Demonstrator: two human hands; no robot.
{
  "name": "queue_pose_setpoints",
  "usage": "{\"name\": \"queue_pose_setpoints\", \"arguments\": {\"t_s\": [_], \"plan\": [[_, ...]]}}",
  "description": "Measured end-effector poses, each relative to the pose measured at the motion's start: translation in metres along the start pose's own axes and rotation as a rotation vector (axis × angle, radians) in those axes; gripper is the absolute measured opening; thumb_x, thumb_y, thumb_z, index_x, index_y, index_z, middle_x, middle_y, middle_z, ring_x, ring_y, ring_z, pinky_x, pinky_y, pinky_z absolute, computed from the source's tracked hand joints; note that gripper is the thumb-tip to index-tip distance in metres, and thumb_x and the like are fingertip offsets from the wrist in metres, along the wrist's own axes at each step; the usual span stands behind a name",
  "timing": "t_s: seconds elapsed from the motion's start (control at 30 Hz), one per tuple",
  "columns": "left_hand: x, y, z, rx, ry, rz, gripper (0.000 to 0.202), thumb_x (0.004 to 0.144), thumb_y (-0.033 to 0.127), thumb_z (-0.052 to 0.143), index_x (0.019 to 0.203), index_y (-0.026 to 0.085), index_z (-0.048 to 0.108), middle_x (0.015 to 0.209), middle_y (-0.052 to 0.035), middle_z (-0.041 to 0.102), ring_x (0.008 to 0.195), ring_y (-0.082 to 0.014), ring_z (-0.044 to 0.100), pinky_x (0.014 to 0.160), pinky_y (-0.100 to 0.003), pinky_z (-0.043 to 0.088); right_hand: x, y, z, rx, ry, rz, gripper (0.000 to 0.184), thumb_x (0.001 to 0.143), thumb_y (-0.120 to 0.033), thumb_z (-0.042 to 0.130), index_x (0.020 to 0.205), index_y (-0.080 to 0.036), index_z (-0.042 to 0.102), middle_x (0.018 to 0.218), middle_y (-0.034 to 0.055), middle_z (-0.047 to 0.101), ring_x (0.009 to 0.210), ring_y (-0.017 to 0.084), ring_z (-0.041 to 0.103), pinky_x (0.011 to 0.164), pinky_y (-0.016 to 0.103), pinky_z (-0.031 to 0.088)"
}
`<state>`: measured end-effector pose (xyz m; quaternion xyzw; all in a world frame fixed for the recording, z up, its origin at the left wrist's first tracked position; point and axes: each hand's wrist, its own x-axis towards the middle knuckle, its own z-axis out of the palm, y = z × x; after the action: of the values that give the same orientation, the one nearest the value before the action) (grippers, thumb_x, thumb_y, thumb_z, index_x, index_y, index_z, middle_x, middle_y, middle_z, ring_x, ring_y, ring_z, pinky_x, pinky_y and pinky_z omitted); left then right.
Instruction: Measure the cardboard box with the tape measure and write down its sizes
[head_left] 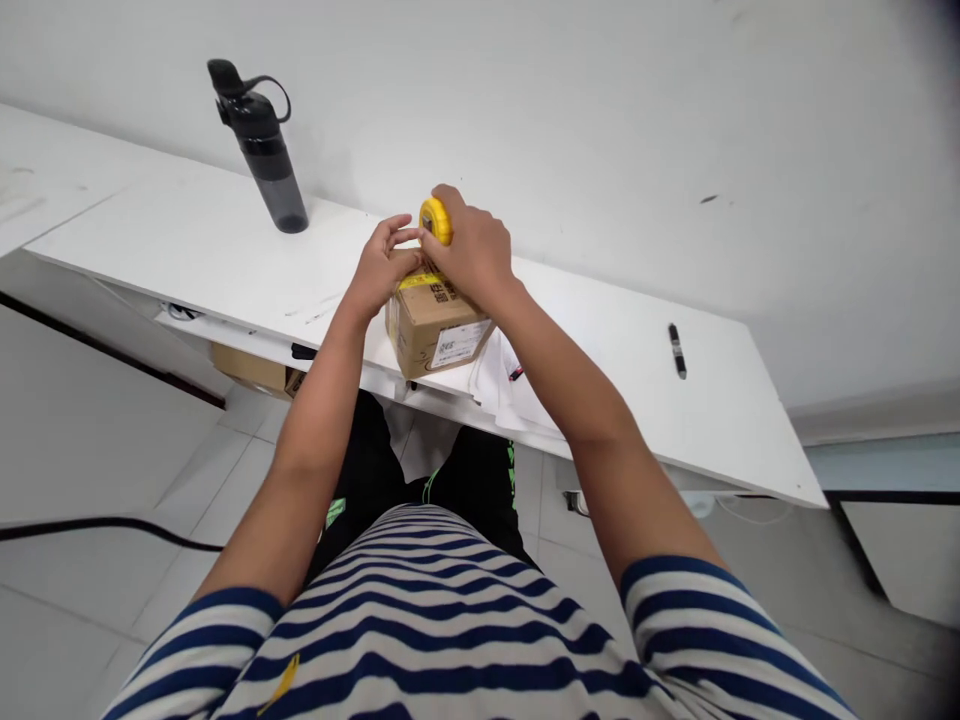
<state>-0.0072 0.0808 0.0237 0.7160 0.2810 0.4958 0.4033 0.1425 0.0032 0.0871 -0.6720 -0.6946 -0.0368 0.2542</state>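
A small brown cardboard box [421, 322] sits near the front edge of the white desk, with black print on top and a white label on its near side. My right hand [476, 248] is closed around a yellow tape measure [436, 221] held just above the far part of the box. From the left, my left hand [386, 268] meets the tape measure, thumb and fingers bent at its front over the box. What exactly those fingertips grip is partly hidden. A yellow strip [420, 281] lies across the box top under my left thumb; I cannot tell whether it is the blade.
A dark water bottle [274, 180] stands at the back left of the desk [225, 240]. White papers [504, 395] and a pen [516, 373] lie right of the box. A black marker [676, 350] is farther right. Another carton [251, 368] rests on the shelf below. A wall rises behind.
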Motion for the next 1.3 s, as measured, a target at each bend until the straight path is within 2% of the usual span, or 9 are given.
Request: {"name": "queue_pose_setpoints", "arguments": {"t_s": [0.1,0.27,0.43,0.53,0.63,0.83,1.03,1.17,1.3], "plan": [[0.005,-0.009,0.005,-0.009,-0.035,-0.024,0.048,0.078,0.031,0.064,0.126,0.025,0.061,0.122,-0.0100,0.069,0.110,-0.0261,0.069,0.095,-0.045,0.059,-0.003,0.000,-0.001,0.008,-0.012,-0.011,0.057,0.099,-0.057,0.033,0.144,-0.022,0.037,0.116,0.0159,0.064,0.115,0.040,0.061,0.090,0.054,0.048],[0.002,-0.012,0.006,0.017,-0.019,0.004,0.046,0.079,0.025,0.059,0.125,0.024,0.064,0.118,-0.0078,0.070,0.113,-0.0273,0.068,0.095,-0.047,0.058,-0.033,0.003,-0.011,0.057,0.068,-0.084,0.056,0.100,-0.059,0.031,0.142,-0.023,0.041,0.107,0.0119,0.067,0.111,0.038,0.064,0.086,0.050,0.050],[0.000,0.002,0.002,0.024,-0.093,-0.064,0.031,0.081,0.023,0.055,0.105,0.021,0.074,0.109,-0.0054,0.073,0.111,-0.0291,0.067,0.098,-0.049,0.056,-0.092,-0.014,-0.039,0.057,0.017,0.059,0.060,0.097,-0.060,0.035,0.145,-0.026,0.042,0.097,0.0104,0.071,0.102,0.036,0.067,0.076,0.042,0.050],[0.000,0.010,-0.002,0.004,-0.127,-0.117,0.028,0.081,0.020,0.055,0.098,0.023,0.077,0.104,-0.0040,0.075,0.109,-0.0282,0.066,0.103,-0.049,0.053,-0.123,-0.024,-0.051,0.045,0.055,0.110,0.060,0.096,-0.059,0.036,0.147,-0.028,0.043,0.094,0.0087,0.074,0.096,0.033,0.068,0.069,0.037,0.049],[0.001,0.011,-0.005,0.045,-0.129,-0.106,0.027,0.081,0.020,0.056,0.096,0.026,0.078,0.103,-0.0029,0.075,0.105,-0.0272,0.066,0.103,-0.049,0.053,-0.142,-0.031,-0.055,0.004,0.093,0.157,0.058,0.095,-0.058,0.040,0.145,-0.029,0.048,0.097,0.0082,0.075,0.087,0.031,0.070,0.065,0.036,0.048],[0.001,0.012,-0.006,0.143,-0.142,-0.076,0.033,0.083,0.021,0.051,0.101,0.029,0.078,0.102,-0.0008,0.076,0.088,-0.0220,0.068,0.089,-0.042,0.059,-0.151,-0.037,-0.052,-0.052,0.076,0.236,0.057,0.092,-0.059,0.045,0.139,-0.029,0.057,0.088,0.0063,0.076,0.072,0.028,0.069,0.059,0.035,0.046],[-0.001,0.015,-0.006,0.078,-0.133,-0.130,0.030,0.081,0.019,0.055,0.098,0.029,0.078,0.102,-0.0015,0.076,0.094,-0.0243,0.067,0.097,-0.047,0.056,-0.151,-0.035,-0.046,0.013,0.071,0.230,0.062,0.093,-0.061,0.040,0.145,-0.028,0.049,0.090,0.0074,0.076,0.075,0.028,0.069,0.058,0.035,0.046],[0.000,0.013,-0.006,0.013,-0.134,-0.148,0.030,0.080,0.016,0.057,0.096,0.029,0.078,0.103,-0.0018,0.075,0.103,-0.0268,0.066,0.103,-0.051,0.052,-0.153,-0.033,-0.043,0.003,0.101,0.208,0.062,0.093,-0.061,0.042,0.147,-0.031,0.045,0.093,0.0064,0.076,0.074,0.028,0.070,0.058,0.036,0.047],[-0.001,0.015,-0.006,0.017,-0.135,-0.143,0.032,0.079,0.016,0.056,0.098,0.029,0.079,0.107,-0.0016,0.075,0.103,-0.0267,0.066,0.103,-0.050,0.053,-0.154,-0.030,-0.043,0.047,0.107,0.204,0.066,0.092,-0.061,0.045,0.150,-0.030,0.040,0.101,0.0078,0.075,0.080,0.029,0.071,0.060,0.038,0.051]]}}
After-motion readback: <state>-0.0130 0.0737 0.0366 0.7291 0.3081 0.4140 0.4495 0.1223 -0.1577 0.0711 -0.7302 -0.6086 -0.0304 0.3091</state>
